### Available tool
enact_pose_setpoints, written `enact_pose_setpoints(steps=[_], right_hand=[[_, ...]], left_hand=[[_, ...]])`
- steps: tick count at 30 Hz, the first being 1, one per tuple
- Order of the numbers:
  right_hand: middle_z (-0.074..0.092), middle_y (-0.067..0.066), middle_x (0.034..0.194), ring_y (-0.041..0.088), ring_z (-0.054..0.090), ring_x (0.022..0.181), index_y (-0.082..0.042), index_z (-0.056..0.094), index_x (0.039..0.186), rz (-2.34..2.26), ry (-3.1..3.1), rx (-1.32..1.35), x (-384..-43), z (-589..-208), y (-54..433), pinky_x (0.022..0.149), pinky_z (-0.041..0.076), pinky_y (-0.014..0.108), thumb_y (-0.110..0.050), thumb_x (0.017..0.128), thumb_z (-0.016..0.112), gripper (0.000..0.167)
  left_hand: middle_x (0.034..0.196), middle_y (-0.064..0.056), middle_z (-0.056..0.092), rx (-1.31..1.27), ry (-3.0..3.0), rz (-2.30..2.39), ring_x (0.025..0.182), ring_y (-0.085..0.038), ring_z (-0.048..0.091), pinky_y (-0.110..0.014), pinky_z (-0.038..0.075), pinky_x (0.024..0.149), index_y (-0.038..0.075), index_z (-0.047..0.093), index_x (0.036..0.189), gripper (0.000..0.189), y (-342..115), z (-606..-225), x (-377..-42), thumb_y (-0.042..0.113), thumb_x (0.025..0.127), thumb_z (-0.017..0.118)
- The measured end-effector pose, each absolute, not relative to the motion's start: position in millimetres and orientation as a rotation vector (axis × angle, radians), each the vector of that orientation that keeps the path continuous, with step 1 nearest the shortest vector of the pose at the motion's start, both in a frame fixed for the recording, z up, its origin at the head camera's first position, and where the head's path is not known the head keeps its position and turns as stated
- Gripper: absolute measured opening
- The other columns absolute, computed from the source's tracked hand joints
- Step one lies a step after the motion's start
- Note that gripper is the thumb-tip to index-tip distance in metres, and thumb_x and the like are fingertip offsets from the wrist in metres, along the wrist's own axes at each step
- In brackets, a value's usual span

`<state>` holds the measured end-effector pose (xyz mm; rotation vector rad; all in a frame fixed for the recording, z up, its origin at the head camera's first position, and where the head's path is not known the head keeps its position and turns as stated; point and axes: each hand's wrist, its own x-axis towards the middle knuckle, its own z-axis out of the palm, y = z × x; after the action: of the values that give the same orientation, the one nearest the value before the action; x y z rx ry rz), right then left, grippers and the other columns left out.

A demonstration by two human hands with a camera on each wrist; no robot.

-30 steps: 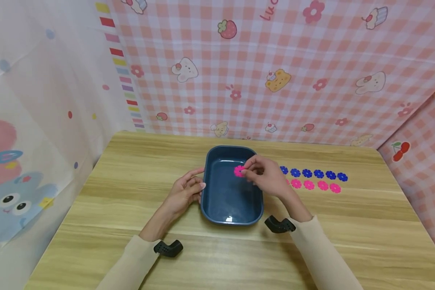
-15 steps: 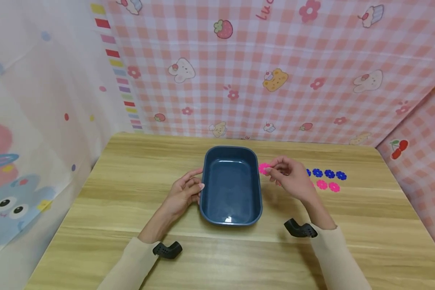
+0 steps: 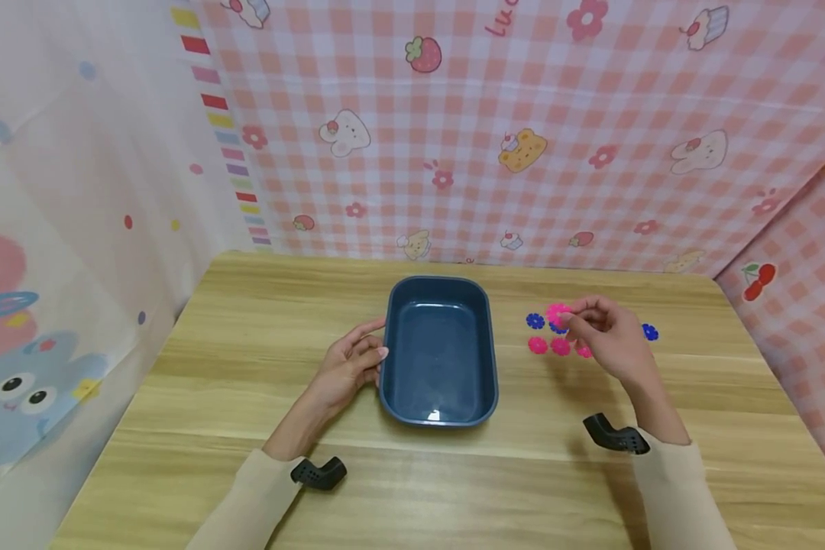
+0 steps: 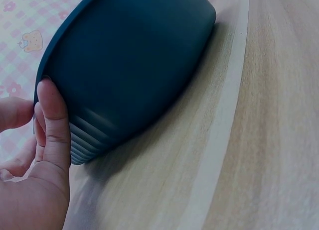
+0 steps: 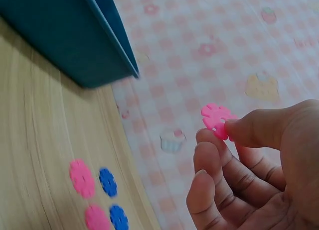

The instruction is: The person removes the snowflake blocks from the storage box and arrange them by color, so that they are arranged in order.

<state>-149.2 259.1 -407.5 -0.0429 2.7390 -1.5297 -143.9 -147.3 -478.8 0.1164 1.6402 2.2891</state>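
Observation:
A deep, dark blue plastic bin (image 3: 438,359) with rounded corners sits on the table. My left hand (image 3: 347,365) holds its left side, thumb at the rim; in the left wrist view a fingertip (image 4: 50,93) presses the outer wall just below the edge. Over to the right, my right hand (image 3: 612,336) pinches a pink snowflake building disc (image 5: 215,119) between thumb and forefinger, raised above the table. Beneath that hand lie a row of blue discs (image 3: 535,321) and a row of pink discs (image 3: 538,345), partly hidden by the fingers.
The wooden table (image 3: 412,489) ends at a pink checked cloth (image 3: 467,191) at the back. A white printed curtain (image 3: 96,153) hangs on the left. Each wrist carries a black camera mount (image 3: 319,473).
From over the bin, my right hand has moved right with the pink disc, past the rim and above the rows of discs. The left hand has kept its hold on the bin.

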Motion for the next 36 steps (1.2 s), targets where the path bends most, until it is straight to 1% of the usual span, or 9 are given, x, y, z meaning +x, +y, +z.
enact_pose_setpoints(steps=[3, 6, 10, 19, 26, 32, 36], right_hand=[[0.073, -0.014, 0.089, 0.018, 0.070, 0.078, -0.007, 0.059, 0.118, -1.538, 2.734, 0.000, -149, -408, 273, 0.063, 0.056, 0.029, -0.032, 0.104, 0.061, 0.029], [0.072, -0.016, 0.088, 0.015, 0.070, 0.076, -0.008, 0.058, 0.119, -1.565, 2.719, 0.054, -149, -410, 288, 0.064, 0.057, 0.029, -0.034, 0.104, 0.061, 0.030], [0.070, -0.018, 0.088, 0.010, 0.070, 0.079, -0.010, 0.058, 0.119, -1.589, 2.697, 0.146, -151, -414, 307, 0.067, 0.060, 0.028, -0.037, 0.103, 0.061, 0.031], [0.071, -0.021, 0.087, 0.003, 0.070, 0.079, -0.013, 0.057, 0.117, -1.603, 2.673, 0.291, -150, -432, 345, 0.066, 0.059, 0.025, -0.035, 0.104, 0.060, 0.026], [0.069, -0.023, 0.085, -0.002, 0.069, 0.078, -0.011, 0.056, 0.116, -1.615, 2.648, 0.382, -146, -447, 369, 0.070, 0.059, 0.017, -0.034, 0.103, 0.061, 0.026], [0.069, -0.023, 0.079, 0.000, 0.069, 0.072, -0.013, 0.057, 0.113, -1.550, 2.666, 0.478, -142, -454, 385, 0.064, 0.059, 0.021, -0.037, 0.103, 0.061, 0.027], [0.068, -0.026, 0.075, 0.001, 0.069, 0.069, -0.006, 0.056, 0.119, -1.447, 2.698, 0.500, -141, -458, 393, 0.061, 0.058, 0.024, -0.036, 0.104, 0.057, 0.034]], left_hand=[[0.097, 0.001, 0.060, 0.116, 1.639, 2.292, 0.071, -0.009, 0.059, -0.021, 0.052, 0.058, 0.003, 0.039, 0.155, 0.058, -147, -478, -144, -0.004, 0.100, 0.057], [0.097, 0.001, 0.060, 0.115, 1.636, 2.292, 0.071, -0.009, 0.059, -0.021, 0.052, 0.058, 0.003, 0.039, 0.155, 0.059, -146, -478, -144, -0.004, 0.099, 0.057], [0.098, 0.001, 0.061, 0.116, 1.637, 2.287, 0.071, -0.009, 0.059, -0.021, 0.052, 0.058, 0.004, 0.039, 0.155, 0.058, -146, -478, -144, -0.004, 0.100, 0.057], [0.098, 0.001, 0.061, 0.107, 1.656, 2.276, 0.072, -0.010, 0.059, -0.022, 0.052, 0.058, 0.003, 0.039, 0.154, 0.057, -146, -479, -144, -0.004, 0.100, 0.057], [0.098, 0.001, 0.060, 0.109, 1.652, 2.280, 0.071, -0.010, 0.059, -0.022, 0.052, 0.058, 0.004, 0.040, 0.154, 0.058, -146, -479, -144, -0.003, 0.099, 0.058], [0.098, 0.001, 0.061, 0.116, 1.648, 2.278, 0.072, -0.010, 0.059, -0.022, 0.052, 0.059, 0.004, 0.040, 0.154, 0.057, -145, -479, -144, -0.003, 0.100, 0.057], [0.098, 0.001, 0.061, 0.104, 1.651, 2.286, 0.071, -0.010, 0.059, -0.022, 0.052, 0.058, 0.004, 0.041, 0.154, 0.058, -145, -479, -144, -0.003, 0.100, 0.058]])
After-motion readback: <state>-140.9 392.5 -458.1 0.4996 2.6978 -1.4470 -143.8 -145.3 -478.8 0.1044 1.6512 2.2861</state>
